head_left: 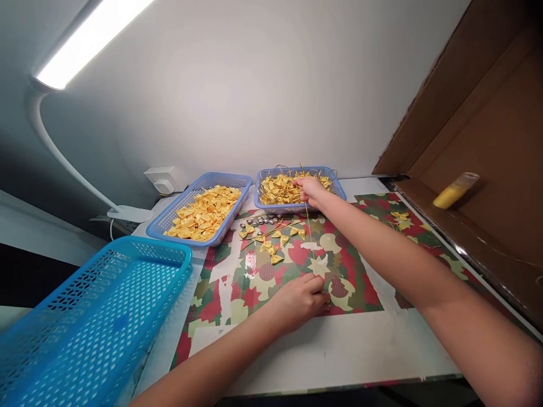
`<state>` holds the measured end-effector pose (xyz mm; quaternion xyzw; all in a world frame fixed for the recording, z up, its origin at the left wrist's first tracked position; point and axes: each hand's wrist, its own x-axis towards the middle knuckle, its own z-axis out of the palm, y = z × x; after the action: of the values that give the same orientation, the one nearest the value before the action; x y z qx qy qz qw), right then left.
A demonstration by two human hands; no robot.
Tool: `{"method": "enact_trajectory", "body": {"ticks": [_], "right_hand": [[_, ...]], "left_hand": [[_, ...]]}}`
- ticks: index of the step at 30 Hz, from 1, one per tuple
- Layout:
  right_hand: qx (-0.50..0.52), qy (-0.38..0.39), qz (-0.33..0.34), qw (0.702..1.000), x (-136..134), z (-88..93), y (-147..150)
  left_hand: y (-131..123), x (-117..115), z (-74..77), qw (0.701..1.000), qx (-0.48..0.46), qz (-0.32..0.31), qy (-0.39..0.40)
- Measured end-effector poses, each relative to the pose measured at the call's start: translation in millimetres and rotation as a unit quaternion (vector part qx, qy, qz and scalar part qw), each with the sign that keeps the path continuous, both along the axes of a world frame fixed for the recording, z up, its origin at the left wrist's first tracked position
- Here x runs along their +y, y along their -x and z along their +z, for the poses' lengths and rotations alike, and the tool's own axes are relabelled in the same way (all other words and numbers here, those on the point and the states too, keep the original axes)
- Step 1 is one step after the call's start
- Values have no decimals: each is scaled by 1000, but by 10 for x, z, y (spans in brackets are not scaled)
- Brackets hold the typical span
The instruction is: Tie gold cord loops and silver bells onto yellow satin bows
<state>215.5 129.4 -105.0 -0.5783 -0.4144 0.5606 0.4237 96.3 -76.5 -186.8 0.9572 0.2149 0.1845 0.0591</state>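
Note:
My right hand [311,191] reaches over the front of a blue basket [335,195] filled with gold ribbon bows on cords [280,189]. Its fingers are pinched on a thin gold cord [309,229], which runs down taut towards my left hand [306,301]. Near the table's front, my left hand is closed around the lower part of that cord; its fingertips are largely hidden. Several loose gold bows [283,239] lie on the patterned sheet [271,288] between the hands and the baskets. Beside them are small silver bells [263,220] and gold cords.
A second blue basket [155,229] holds many yellow bows [206,212]. At the left front stands a turquoise basket [123,322], below a lit lamp [93,42]. Cardboard [487,124] walls the right side, with a yellow-filled tube [456,191] on it. More bows [400,216] lie right.

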Motion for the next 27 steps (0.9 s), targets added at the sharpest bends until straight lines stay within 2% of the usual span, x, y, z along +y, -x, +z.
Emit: {"method": "enact_trajectory", "body": {"ticks": [4, 8, 9, 11, 13, 14, 18, 23, 27], "right_hand": [[-44, -29, 15, 998, -8, -23, 64], [-101, -77, 20, 992, -35, -56, 96], [-118, -94, 15, 988, -32, -62, 87], [-153, -133, -2, 979, -9, -67, 52], [-190, -175, -20, 966, 25, -59, 4], [-209, -197, -28, 958, 39, -52, -19], [-272, -280, -46, 919, 10, -32, -61], [-310, -394, -5, 865, -285, -77, -79], [-382, -502, 89, 771, -583, -149, -122]], "left_hand": [[-60, -34, 64, 999, -14, 39, 19], [17, 57, 245, 992, -84, 56, 75], [88, 127, 295, 988, -102, 87, 82], [283, 316, 377, 969, -117, 201, 76], [505, 526, 421, 939, -51, 339, 32], [605, 620, 428, 929, -32, 369, 24], [810, 817, 402, 915, 21, 403, 23], [783, 854, 383, 912, 66, 404, 14], [795, 892, 416, 906, 78, 415, -4]]}}
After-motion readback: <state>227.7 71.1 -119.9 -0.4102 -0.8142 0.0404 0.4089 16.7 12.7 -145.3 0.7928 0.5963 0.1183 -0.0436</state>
